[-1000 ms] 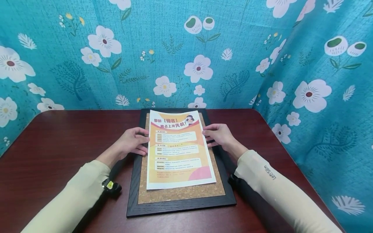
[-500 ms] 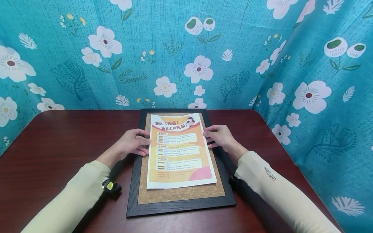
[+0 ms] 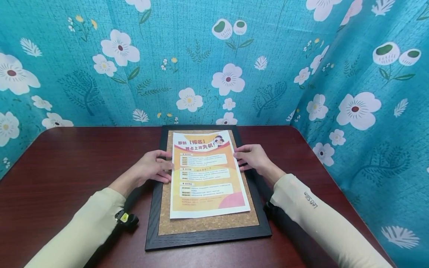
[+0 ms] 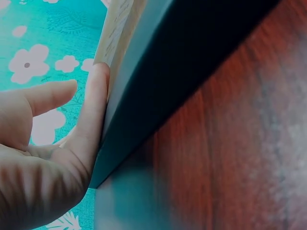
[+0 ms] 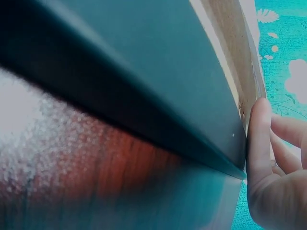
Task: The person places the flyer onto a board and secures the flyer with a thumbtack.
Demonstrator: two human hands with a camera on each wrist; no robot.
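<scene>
A yellow and orange printed sheet of paper [image 3: 204, 178] lies over the corkboard [image 3: 207, 225], slightly turned within its black frame [image 3: 211, 240]. My left hand [image 3: 152, 166] is at the paper's left edge, thumb tip touching that edge and the other fingers spread over the frame. At the right edge is my right hand [image 3: 253, 156], its thumb and forefinger tips touching the paper. In the left wrist view a straight finger [image 4: 96, 96] lies along the frame's side. The right wrist view likewise has a finger [image 5: 260, 139] against the frame.
The frame lies on a dark red-brown wooden table [image 3: 83, 163], near its back edge. A teal curtain [image 3: 187, 56] with white flowers hangs behind and along the right side. Black wrist cameras [image 3: 127, 219] sit under both sleeves.
The paper's top edge has come down toward me, and the sheet has shifted slightly right. Both hands have moved only a little with it. The framed board has stayed put.
</scene>
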